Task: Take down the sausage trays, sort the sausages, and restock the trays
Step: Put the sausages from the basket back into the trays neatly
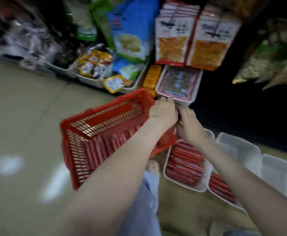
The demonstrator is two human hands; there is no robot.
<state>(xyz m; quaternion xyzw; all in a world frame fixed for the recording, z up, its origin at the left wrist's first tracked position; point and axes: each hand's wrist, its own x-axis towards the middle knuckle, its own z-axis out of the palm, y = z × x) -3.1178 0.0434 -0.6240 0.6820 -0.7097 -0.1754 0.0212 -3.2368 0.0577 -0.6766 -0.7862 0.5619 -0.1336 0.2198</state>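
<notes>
Reaching forward in the head view, the left hand [163,112] has its fingers curled over the near rim of one white shelf tray [197,86]. This tray sits on the low shelf and holds pink sausage packs [176,82]. The right hand [191,124] is just beneath that tray's front edge; blur hides whether it grips or only touches. On the floor stand four more white trays. Two filled trays [204,187], packed with red sausages [185,166], lie side by side, and two empty trays [238,147] lie just beyond them to the right. One red basket [74,150] stands to the left with a layer of red sausages inside. Two orange hanging packs [171,46] dangle right above the shelf tray.
</notes>
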